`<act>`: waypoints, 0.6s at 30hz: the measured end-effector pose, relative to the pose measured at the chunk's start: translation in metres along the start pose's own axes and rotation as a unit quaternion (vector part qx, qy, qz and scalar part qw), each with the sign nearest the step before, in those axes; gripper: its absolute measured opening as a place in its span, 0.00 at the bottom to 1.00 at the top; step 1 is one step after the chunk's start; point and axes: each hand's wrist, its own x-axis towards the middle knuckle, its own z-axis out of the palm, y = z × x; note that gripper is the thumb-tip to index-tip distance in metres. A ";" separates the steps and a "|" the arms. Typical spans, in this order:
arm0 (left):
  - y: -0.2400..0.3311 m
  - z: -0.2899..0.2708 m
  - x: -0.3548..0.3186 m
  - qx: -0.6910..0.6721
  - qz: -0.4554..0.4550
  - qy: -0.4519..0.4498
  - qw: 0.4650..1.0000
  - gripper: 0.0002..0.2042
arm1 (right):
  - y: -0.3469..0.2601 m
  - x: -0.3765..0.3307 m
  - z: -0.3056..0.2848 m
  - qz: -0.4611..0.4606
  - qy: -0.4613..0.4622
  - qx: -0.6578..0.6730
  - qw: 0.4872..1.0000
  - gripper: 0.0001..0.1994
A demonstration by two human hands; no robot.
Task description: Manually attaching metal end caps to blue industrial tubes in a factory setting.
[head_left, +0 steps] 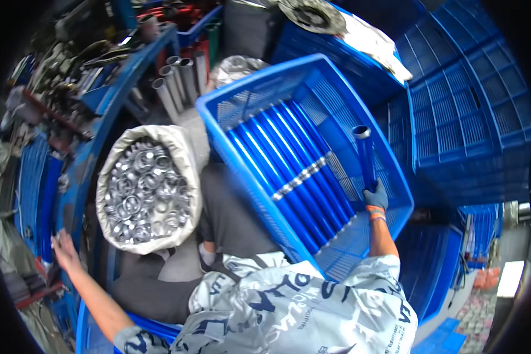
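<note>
Head view: the gloved right hand (376,196) is closed around a blue tube (365,154), upright above a blue mesh crate (249,94) of tubes lying in rows. Best laid parallel beside them. The bare left hand (65,251) rests spread on blue stock far left. A sack of metal rings (146,190) sits between; crates crowd the workshop.

A crate (230,97) sits ahead of the person, with tubes (289,171) lying side by side in it. The right hand (376,197) holds one tube (365,154) upright over the crate's right side. Left of the crate stands a sack (186,153) holding metal rings (141,192); the left hand (65,251) lies further left. More crates (460,112) are stacked on the right.
</note>
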 end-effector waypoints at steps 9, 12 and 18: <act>-0.021 0.010 -0.203 0.269 0.039 0.167 0.948 0.35 | 0.118 0.044 0.102 0.106 -0.149 -0.242 0.953 0.29; 0.003 0.020 -0.273 0.337 0.084 0.196 0.917 0.34 | 0.145 0.076 0.152 0.092 -0.148 -0.228 0.958 0.26; -0.007 0.052 -0.371 0.446 0.103 0.195 0.867 0.35 | 0.234 0.099 0.226 0.054 -0.211 -0.212 0.953 0.46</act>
